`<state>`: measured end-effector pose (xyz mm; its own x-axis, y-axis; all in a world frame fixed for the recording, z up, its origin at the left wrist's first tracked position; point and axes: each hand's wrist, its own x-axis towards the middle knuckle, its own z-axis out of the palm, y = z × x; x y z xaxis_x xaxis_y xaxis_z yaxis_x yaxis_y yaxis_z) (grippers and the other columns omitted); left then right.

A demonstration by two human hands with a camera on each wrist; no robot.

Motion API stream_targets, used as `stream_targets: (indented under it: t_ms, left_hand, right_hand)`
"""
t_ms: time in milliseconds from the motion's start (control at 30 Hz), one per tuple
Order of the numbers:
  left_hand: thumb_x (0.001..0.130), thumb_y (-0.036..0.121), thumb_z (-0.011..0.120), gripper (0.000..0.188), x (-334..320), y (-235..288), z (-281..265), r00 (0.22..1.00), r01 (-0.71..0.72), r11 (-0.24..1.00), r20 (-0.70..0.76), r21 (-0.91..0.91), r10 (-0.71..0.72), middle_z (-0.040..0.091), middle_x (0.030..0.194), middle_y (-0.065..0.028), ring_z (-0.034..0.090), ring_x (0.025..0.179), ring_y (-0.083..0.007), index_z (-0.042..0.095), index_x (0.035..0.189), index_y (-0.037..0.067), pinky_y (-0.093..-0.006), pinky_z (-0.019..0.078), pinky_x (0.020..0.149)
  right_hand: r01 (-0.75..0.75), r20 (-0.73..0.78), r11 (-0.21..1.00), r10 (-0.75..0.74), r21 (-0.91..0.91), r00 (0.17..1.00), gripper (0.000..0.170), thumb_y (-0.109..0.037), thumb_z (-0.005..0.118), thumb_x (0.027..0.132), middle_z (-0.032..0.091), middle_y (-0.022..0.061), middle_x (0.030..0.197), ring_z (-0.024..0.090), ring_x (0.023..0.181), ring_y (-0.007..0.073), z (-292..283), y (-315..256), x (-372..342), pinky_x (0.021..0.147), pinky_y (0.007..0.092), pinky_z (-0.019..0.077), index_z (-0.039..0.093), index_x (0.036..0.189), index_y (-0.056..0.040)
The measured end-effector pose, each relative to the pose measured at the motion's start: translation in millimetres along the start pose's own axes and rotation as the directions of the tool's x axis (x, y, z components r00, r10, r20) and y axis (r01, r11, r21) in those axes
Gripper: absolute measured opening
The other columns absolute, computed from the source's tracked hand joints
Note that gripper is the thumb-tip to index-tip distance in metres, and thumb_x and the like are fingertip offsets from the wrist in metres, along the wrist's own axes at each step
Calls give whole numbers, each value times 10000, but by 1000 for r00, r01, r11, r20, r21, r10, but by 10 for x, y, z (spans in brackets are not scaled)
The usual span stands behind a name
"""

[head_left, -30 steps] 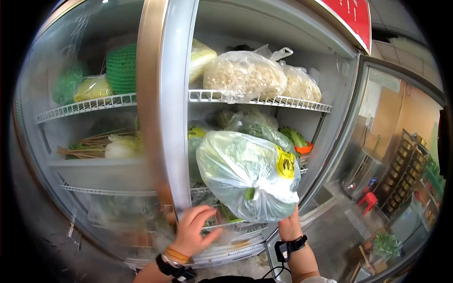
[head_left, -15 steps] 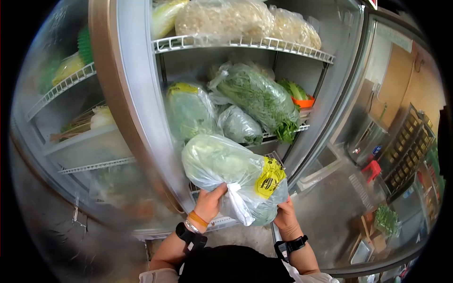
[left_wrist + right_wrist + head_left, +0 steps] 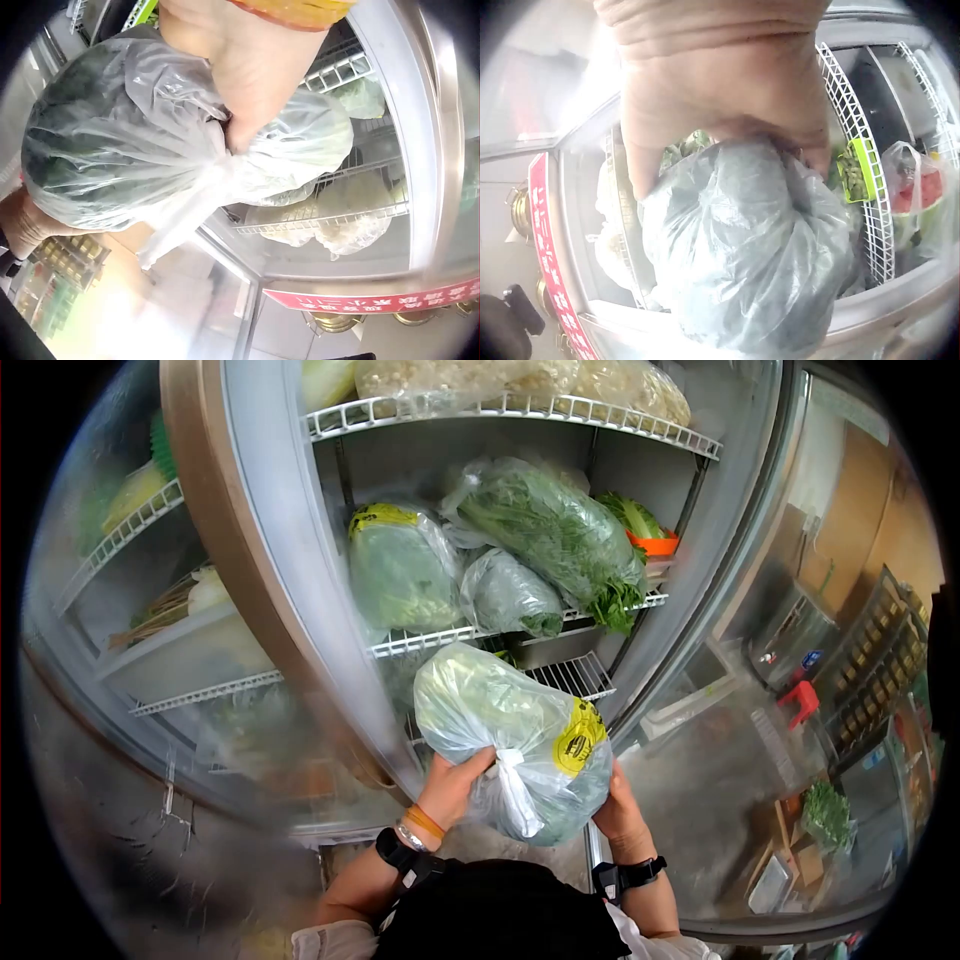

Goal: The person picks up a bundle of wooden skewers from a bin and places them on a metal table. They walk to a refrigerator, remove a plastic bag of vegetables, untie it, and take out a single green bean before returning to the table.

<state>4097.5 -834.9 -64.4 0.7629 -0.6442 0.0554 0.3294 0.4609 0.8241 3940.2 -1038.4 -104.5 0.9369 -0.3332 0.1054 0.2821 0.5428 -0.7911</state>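
A tied clear plastic bag of leafy vegetables with a yellow label is held up in front of the open fridge. My left hand grips its near left side, thumb beside the white knot; the fingers are hidden beneath. On the right, my right hand holds the bag's other end. In the right wrist view, the thumb and fingers of that hand spread round the plastic. The left wrist view has my left thumb pressing into the gathered plastic by the knot.
Bagged greens and a yellow-labelled bag lie on the middle shelf, beside an orange container. A wire rack is below. The fridge's door frame stands at left, and a glass door swings out at right.
My left hand has come from beside the bag to grip it near the knot. The bag has come down and away from the shelves, and the view has tilted downward.
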Motion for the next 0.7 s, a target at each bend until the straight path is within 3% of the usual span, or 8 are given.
stream_targets:
  t_ms: [133, 233, 333, 433, 533, 600, 633, 700]
  left_hand:
    - [952, 112, 576, 352, -52, -15, -84, 996, 86, 996, -35, 34, -85, 621, 1202, -65, 596, 1069, -169, 534, 1271, -29, -299, 461, 941]
    - [985, 200, 542, 328, -33, -118, -185, 982, 166, 986, -90, -11, -167, 634, 1166, -84, 625, 1024, -175, 552, 1252, 10, -325, 510, 888]
    - [973, 228, 574, 356, -23, -203, -224, 977, 151, 985, -139, -79, -161, 636, 1143, -90, 628, 997, -179, 559, 1235, -13, -315, 520, 861]
    - [980, 291, 568, 387, -58, -233, -244, 954, 248, 964, -146, -97, -260, 638, 1135, -79, 630, 990, -178, 564, 1228, -7, -319, 520, 866]
    - [983, 318, 560, 404, -72, -308, -284, 937, 292, 944, -154, -151, -314, 635, 1143, -70, 626, 1009, -178, 567, 1222, -8, -329, 519, 871]
    - [978, 306, 571, 396, -84, -326, -260, 927, 308, 934, -165, -181, -338, 633, 1147, -68, 622, 1013, -176, 567, 1221, -7, -332, 516, 875]
    - [972, 290, 584, 387, -107, -311, -212, 920, 310, 931, -186, -192, -345, 632, 1148, -67, 620, 1012, -173, 567, 1219, -7, -332, 513, 877]
    - [956, 249, 614, 370, -98, -333, -171, 929, 239, 955, -244, -176, -277, 629, 1151, -65, 615, 1005, -169, 565, 1220, -5, -328, 509, 876]
  right_hand:
    - [-60, -57, 963, 46, -264, 997, 729, -384, 679, 869, 524, 98, 1349, 504, 1221, 193, 119, -79, -71, 1032, 343, 398, 385, 1417, -5]
    - [-211, -188, 929, 158, -305, 969, 515, -249, 645, 924, 615, 64, 1199, 570, 1063, 134, 226, -98, -51, 929, 284, 444, 488, 1339, 12]
    - [-172, -207, 930, 107, -324, 972, 473, -306, 626, 943, 653, 33, 1093, 589, 968, 102, 259, -32, -28, 860, 265, 470, 540, 1283, 11]
    - [-227, -271, 944, 160, -238, 949, 479, -318, 616, 948, 633, 47, 1144, 587, 994, 117, 261, -15, -41, 871, 264, 463, 539, 1286, 13]
    - [-191, -354, 927, 69, -323, 933, 464, -337, 581, 965, 613, 56, 1186, 583, 956, 122, 293, -21, -67, 873, 266, 457, 546, 1281, 1]
    - [-2, -360, 865, -207, -502, 910, 394, -282, 624, 936, 615, 68, 1155, 583, 913, 132, 356, -31, -113, 831, 272, 464, 579, 1221, -13]
    - [89, -334, 804, -342, -588, 878, 360, -254, 645, 922, 616, 74, 1139, 582, 891, 137, 395, -54, -118, 810, 275, 468, 595, 1190, -21]
    - [200, -128, 507, -541, -838, 832, 290, -180, 687, 873, 621, 76, 1047, 580, 819, 149, 445, -150, -178, 730, 283, 476, 613, 1107, -25]
